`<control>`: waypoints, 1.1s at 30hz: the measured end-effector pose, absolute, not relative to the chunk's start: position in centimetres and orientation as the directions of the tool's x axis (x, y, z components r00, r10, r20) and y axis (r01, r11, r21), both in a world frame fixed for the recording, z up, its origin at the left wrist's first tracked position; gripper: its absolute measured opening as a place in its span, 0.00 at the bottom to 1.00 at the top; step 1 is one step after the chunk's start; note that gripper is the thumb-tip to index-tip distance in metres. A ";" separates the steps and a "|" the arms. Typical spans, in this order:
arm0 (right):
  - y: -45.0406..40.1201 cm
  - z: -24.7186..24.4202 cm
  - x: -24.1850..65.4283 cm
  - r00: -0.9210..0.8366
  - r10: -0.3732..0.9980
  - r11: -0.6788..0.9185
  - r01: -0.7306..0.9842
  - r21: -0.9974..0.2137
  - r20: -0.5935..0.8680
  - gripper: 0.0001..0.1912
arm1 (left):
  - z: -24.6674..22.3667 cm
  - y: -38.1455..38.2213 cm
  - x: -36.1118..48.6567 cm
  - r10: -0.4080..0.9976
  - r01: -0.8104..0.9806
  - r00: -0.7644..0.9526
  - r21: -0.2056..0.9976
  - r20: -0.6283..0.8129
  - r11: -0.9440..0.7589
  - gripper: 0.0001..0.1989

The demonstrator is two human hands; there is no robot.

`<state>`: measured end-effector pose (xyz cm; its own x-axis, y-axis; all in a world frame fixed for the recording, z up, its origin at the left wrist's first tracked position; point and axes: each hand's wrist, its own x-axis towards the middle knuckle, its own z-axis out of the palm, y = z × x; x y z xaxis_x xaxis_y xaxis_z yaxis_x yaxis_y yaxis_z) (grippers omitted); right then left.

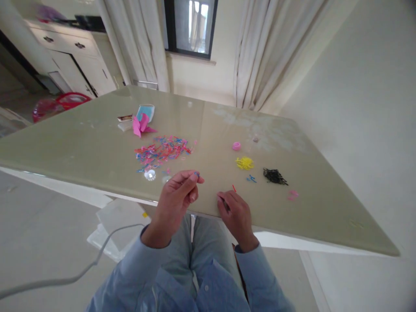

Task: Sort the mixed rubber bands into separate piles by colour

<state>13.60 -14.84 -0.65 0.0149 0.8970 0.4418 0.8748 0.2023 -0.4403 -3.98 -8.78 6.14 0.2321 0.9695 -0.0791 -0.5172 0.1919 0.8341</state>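
My left hand (178,195) is raised over the table's front edge, thumb and fingers pinched on a small blue piece (196,174). My right hand (235,212) rests at the edge with its fingers curled; whatever is between them is hidden. Just beyond it lies a small red piece (234,188). A mixed heap of pink, red and blue pieces (162,151) spreads beyond my left hand. To the right are a yellow pile (245,163), a few blue pieces (251,178), a black pile (274,176) and some pink pieces (293,195).
On the glossy table (81,151) are a clear faceted object (150,175), a pink ring-like item (236,146), a pink folded item (141,126) and a blue mask (146,112). A cable (74,277) runs at the lower left, beside white sheets (120,221) under the table.
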 end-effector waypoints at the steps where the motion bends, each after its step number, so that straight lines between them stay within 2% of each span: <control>1: -14.8 -0.6 13.5 0.022 0.901 0.190 0.878 -0.439 0.434 0.09 | 6.0 -9.1 -3.2 0.955 -0.536 0.274 0.807 -0.112 0.248 0.12; 6: -14.7 -0.3 13.1 0.056 0.914 0.139 0.888 -0.438 0.402 0.09 | 5.2 -9.7 -0.2 0.930 -0.577 0.332 0.745 -0.159 0.334 0.14; 12: -14.7 -0.6 12.9 0.074 0.910 0.094 0.921 -0.378 0.407 0.09 | 5.0 -9.7 2.6 0.923 -0.516 0.364 0.798 -0.124 0.311 0.14; 15: -14.6 -0.7 12.8 0.081 0.905 0.071 0.938 -0.338 0.417 0.07 | 5.4 -9.1 4.0 0.945 -0.374 0.328 0.917 -0.013 0.142 0.12; 17: -14.6 -0.7 12.8 0.083 0.903 0.063 0.944 -0.322 0.421 0.06 | 5.6 -8.0 4.9 0.927 -0.183 0.349 0.980 0.136 -0.075 0.09; 18: -14.5 -0.7 12.8 0.082 0.904 0.063 0.946 -0.319 0.420 0.06 | 5.7 -7.2 5.5 0.891 -0.077 0.392 0.973 0.229 -0.216 0.08; 19: -14.5 -0.8 12.8 0.079 0.905 0.063 0.947 -0.316 0.418 0.06 | 5.7 -6.2 6.0 0.831 0.017 0.455 0.930 0.320 -0.367 0.06; 21: -14.6 -0.9 12.8 0.067 0.906 0.070 0.950 -0.304 0.418 0.06 | 5.6 -3.9 7.4 0.647 0.117 0.603 0.751 0.466 -0.650 0.06; 23: -14.6 -1.0 12.8 0.048 0.904 0.087 0.953 -0.291 0.426 0.06 | 5.4 -1.6 9.1 0.494 0.140 0.719 0.594 0.489 -0.792 0.06; 25: -14.6 -1.1 12.8 0.030 0.894 0.108 0.954 -0.280 0.447 0.06 | 5.0 0.1 10.8 0.390 0.163 0.811 0.472 0.436 -0.867 0.08; 28: -14.7 -1.3 12.8 0.018 0.876 0.127 0.955 -0.266 0.483 0.06 | 4.4 1.3 12.8 0.330 0.219 0.896 0.351 0.297 -0.911 0.10; 33: -14.7 -1.3 12.8 -0.005 0.867 0.140 0.962 -0.234 0.498 0.06 | 3.0 1.5 13.6 0.355 0.293 0.920 0.311 0.165 -0.904 0.12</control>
<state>12.85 -14.67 -1.32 -0.0047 0.8673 0.4978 0.9621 0.1397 -0.2344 13.62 1.50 3.01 0.9202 0.3551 0.1645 0.2933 -0.9040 0.3111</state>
